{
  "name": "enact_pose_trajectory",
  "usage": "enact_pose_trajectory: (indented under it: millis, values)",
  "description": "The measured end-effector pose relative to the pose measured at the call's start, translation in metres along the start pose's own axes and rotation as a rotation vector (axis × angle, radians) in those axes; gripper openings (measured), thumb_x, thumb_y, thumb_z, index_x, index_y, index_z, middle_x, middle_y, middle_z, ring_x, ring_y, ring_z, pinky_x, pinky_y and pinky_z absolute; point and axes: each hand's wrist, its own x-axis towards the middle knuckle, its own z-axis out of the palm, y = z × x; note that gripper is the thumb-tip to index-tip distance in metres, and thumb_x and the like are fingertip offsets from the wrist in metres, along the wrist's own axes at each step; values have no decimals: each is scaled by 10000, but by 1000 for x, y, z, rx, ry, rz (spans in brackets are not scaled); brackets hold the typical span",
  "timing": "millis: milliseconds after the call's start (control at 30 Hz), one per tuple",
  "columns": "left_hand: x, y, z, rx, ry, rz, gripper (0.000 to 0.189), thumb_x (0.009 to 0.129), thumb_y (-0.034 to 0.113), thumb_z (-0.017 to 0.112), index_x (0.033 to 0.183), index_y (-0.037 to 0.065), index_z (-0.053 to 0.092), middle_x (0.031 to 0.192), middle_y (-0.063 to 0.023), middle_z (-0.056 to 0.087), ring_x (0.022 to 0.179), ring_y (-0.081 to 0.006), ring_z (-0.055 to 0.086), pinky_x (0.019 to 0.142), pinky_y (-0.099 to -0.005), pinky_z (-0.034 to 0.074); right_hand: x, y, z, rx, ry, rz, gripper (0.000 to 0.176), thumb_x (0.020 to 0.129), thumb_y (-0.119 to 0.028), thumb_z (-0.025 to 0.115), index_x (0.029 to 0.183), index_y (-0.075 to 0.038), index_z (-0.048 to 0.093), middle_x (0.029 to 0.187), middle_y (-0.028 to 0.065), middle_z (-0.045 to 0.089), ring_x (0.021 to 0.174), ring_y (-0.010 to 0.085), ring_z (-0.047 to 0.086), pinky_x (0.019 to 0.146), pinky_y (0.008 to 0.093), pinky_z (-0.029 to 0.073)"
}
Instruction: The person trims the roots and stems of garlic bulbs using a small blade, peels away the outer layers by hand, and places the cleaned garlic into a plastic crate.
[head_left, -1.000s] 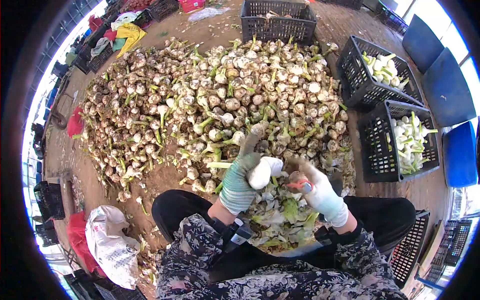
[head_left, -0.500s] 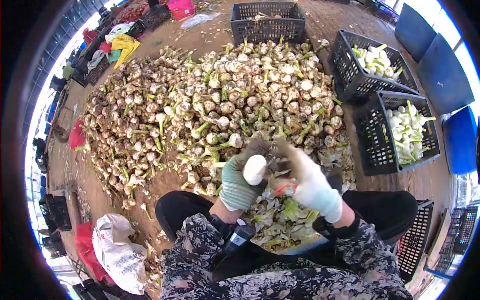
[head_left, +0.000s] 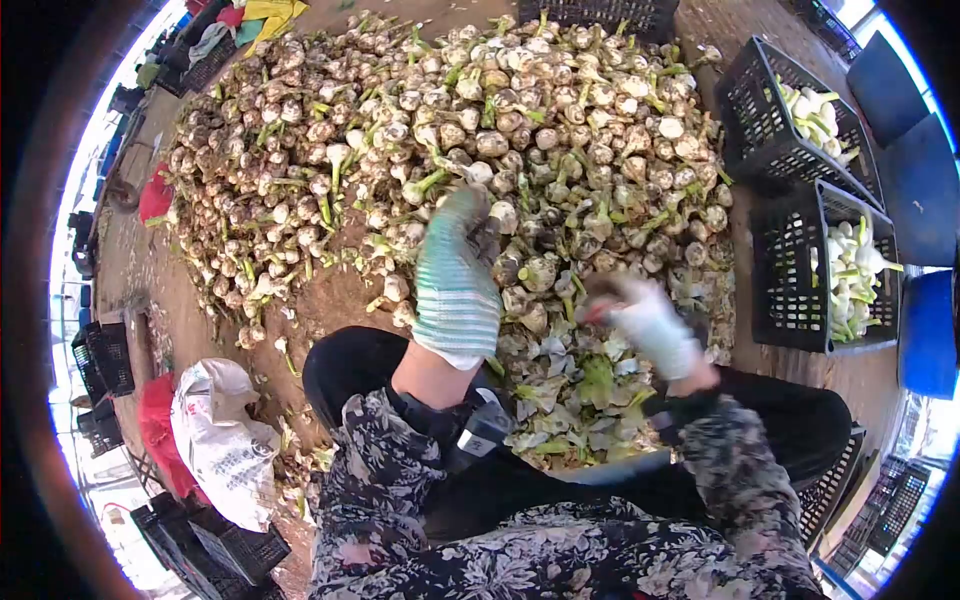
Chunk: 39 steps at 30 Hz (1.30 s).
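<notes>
Between the folded knees (head_left: 340, 365), a layer of leaf scraps (head_left: 590, 385) is spread, probably because whatever is dropped there lands directly below the hands. The right hand (head_left: 645, 322) is held above the scraps, with a red object (head_left: 598, 314) seen at its fingers; through the blur, whether they are clamped on it cannot be told. Farther out, the gloved left hand (head_left: 460, 275) is extended over the heap of garlic bulbs (head_left: 545, 140), just beside a pale bulb (head_left: 503, 217); its fingers are largely hidden by the glove's back, so their state cannot be told. A white sack (head_left: 225, 440) is set at the left. Cleaner bulbs (head_left: 850, 280) are held in a black crate (head_left: 785, 270) on the right, seemingly to be kept apart from the soiled heap, whose far edge is bounded by another crate (head_left: 600, 15).
</notes>
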Motion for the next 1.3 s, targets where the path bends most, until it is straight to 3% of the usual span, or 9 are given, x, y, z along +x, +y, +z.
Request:
enact_pose_trajectory:
  millis: [300, 567, 733, 767, 833, 1033, 1133, 1233, 1300]
  values:
    - [-9, -6, -23, 175, -76, 88, 243, 815, 185, 571, 1017, 50, 583, 965, -31, 594, 885, -152, 535, 810, -289, 411, 73, 110, 148, -605, 310, 118, 578, 617, -148, 702, 1106, -9, 427, 1054, 209, 504, 971, 373, 501, 831, 389, 433]
    - [-10, -18, -25, 310, -62, -194, 221, 813, 267, 576, 949, 93, 592, 917, -29, 581, 860, -155, 539, 793, -285, 413, -4, 72, -3, 1487, -124, 175, 332, 766, -90, 543, 1079, 20, 535, 1050, 52, 594, 953, 162, 556, 844, 282, 419]
    - [-42, -53, -5, 41, -353, -771, 432, 881, 463, 431, 1096, 106, 542, 998, -58, 612, 904, -208, 584, 696, -407, 509, -31, -24, -9, 512, -89, -394, 414, 802, -62, 505, 1202, 20, 437, 1046, 72, 554, 897, 181, 545, 767, 270, 447]
    - [-35, -54, -12, -56, -375, -798, 444, 893, 463, 395, 1104, 99, 535, 1005, -61, 614, 897, -209, 590, 703, -409, 520, -38, -30, -10, 965, -152, -55, 431, 752, 20, 551, 1173, 9, 462, 1034, 68, 557, 880, 152, 542, 783, 250, 440]
    - [-38, -37, -6, -130, -470, -558, 431, 894, 445, 411, 1113, 94, 531, 1017, -71, 608, 911, -207, 587, 759, -386, 508, -29, -31, 4, 222, 277, -403, 466, 725, 68, 575, 1171, -4, 463, 1055, 72, 551, 902, 152, 543, 825, 253, 437]
    - [-37, -38, -6, 35, -476, -201, 366, 901, 261, 502, 1179, 24, 475, 1100, -57, 545, 996, -134, 522, 891, -299, 427, -59, -50, 17, 967, 156, -236, 467, 767, 3, 582, 1203, -4, 417, 1085, 89, 510, 863, 160, 561, 744, 316, 493]
    - [-52, -31, 7, 293, -598, 247, 484, 845, 135, 594, 1253, -10, 377, 1203, -89, 466, 1096, -176, 463, 942, -304, 380, -59, -62, 2, -735, 502, -757, 358, 798, -147, 635, 1089, -2, 485, 895, 43, 527, 697, 115, 527, 594, 257, 446]
    - [-55, -28, 5, 493, -717, 478, 548, 814, 131, 637, 1264, -7, 355, 1220, -91, 452, 1094, -175, 462, 943, -309, 375, -54, -65, 16, 888, 245, -162, 340, 778, -268, 668, 1007, -67, 517, 900, 8, 546, 778, 107, 541, 629, 247, 441]
    - [-54, -28, 5, 479, -702, 458, 547, 818, 154, 637, 1261, 0, 356, 1205, -96, 463, 1092, -170, 460, 933, -310, 383, -55, -69, 16, 891, 259, -159, 313, 788, -265, 657, 994, -74, 519, 893, 4, 559, 714, 100, 543, 595, 250, 438]
